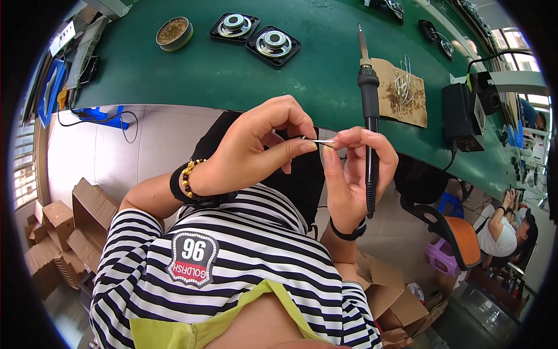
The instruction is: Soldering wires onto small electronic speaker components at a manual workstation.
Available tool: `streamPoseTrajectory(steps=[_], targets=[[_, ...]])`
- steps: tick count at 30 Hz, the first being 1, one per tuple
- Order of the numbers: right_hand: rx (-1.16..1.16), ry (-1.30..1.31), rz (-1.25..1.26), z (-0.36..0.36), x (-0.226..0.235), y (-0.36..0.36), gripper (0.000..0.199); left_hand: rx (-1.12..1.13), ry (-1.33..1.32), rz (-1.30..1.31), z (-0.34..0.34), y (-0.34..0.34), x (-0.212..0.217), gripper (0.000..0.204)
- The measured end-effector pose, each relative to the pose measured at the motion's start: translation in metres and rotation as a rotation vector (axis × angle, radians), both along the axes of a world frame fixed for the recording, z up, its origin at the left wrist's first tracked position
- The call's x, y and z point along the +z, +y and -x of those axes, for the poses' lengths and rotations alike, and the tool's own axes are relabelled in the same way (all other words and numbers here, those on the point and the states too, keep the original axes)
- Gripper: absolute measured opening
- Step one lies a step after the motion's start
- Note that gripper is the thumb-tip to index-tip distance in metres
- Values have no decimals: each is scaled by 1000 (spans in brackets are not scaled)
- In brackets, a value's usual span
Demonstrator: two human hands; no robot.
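My left hand (261, 136) is closed, thumb and forefinger pinching a thin wire (321, 141) that looks dark at one end and pale at the other. The fingertips of my right hand (349, 174) meet the wire's pale end, close to the left fingertips. Held across the fingers of that same hand is a soldering iron (368, 87) with a black handle, its metal tip pointing away from me over the green table. Both hands are at the table's near edge, above my lap. The finer detail of the wire is too small to make out.
Two square black speakers (274, 43) and a round tin (174, 33) of brownish material lie on the green table (279, 81). Silvery wire pieces (403, 84) rest on brown cardboard (419, 110). A black box (463, 116) stands at right. Another person (501, 235) sits beyond an orange chair (462, 239).
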State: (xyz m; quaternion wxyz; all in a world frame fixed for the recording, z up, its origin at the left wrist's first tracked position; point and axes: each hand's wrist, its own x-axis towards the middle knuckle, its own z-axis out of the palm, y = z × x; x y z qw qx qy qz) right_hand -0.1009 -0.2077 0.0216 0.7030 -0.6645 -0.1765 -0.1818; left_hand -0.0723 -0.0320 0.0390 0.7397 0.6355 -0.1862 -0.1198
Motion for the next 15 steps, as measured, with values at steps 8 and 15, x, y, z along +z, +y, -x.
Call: streamPoseTrajectory(steps=[8,15], targets=[[-28,-47,-68,4,1,-5,57,109,-231,-339,0,47,27,13],[-60,-24,-61,4,-3,-14,54,487,-434,-826,-33,146,48,5]])
